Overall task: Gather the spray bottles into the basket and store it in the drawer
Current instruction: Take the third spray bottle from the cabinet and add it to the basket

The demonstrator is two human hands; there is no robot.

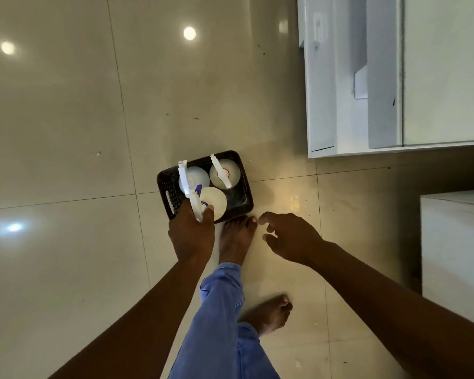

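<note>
Left hand [191,236] pinches the third spray bottle [203,205] by its neck inside the dark basket [245,191] on the floor; right hand [288,236] hovers half-spread beside; next, I judge: release, lift basket toward drawer.

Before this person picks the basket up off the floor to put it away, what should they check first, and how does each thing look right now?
1. All bottles in the basket: ok, three stand inside.
2. Last bottle let go: not ok, the left hand grips its sprayer.
3. Right hand free to lift: ok, open and empty, beside the basket.
4. Basket resting flat on the floor: ok.
5. Foot clear of the basket: not ok, toes are at its near edge.
6. Drawer ready: cannot tell; the white cabinet looks open but its inside is unclear.
</note>
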